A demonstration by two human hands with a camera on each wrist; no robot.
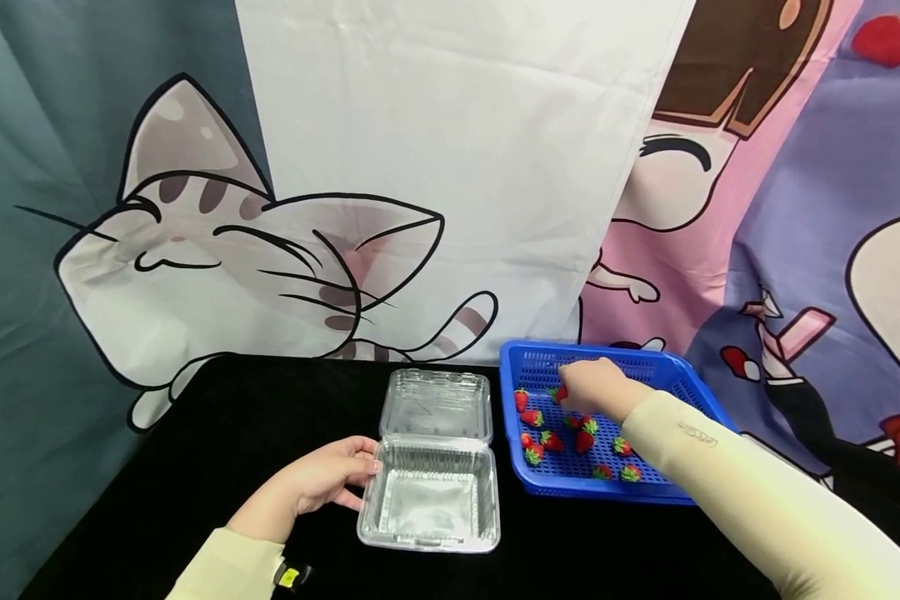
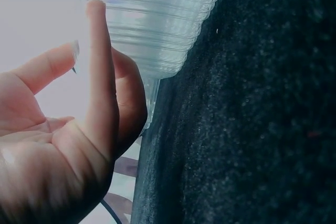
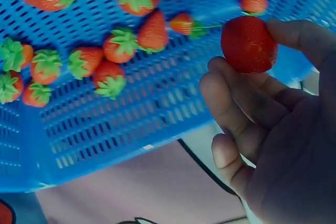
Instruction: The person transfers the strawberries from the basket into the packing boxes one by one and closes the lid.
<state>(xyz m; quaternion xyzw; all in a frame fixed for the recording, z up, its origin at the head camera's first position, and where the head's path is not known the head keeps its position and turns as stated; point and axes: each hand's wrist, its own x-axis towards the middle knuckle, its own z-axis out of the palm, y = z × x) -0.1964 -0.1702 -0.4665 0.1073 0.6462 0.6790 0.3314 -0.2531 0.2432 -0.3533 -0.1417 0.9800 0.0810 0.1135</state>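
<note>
An empty clear plastic clamshell container (image 1: 429, 505) stands on the black cloth with its lid (image 1: 437, 407) folded back. My left hand (image 1: 336, 473) holds the container's left rim, thumb on top and the other fingers beside the outer wall. In the left wrist view the ribbed wall (image 2: 157, 40) shows behind the fingers. Over the blue plastic basket (image 1: 603, 492), my right hand (image 1: 598, 388) pinches a red strawberry (image 3: 249, 44) between thumb and fingers. Several loose strawberries (image 3: 119, 45) with green leaves lie on the basket's slotted bottom, mostly in its left and front parts.
Black cloth (image 1: 270, 417) covers the table. Behind it hangs a printed curtain (image 1: 457, 167) with a cartoon cat and other figures. The basket stands to the right of the container, a narrow strip of cloth between them.
</note>
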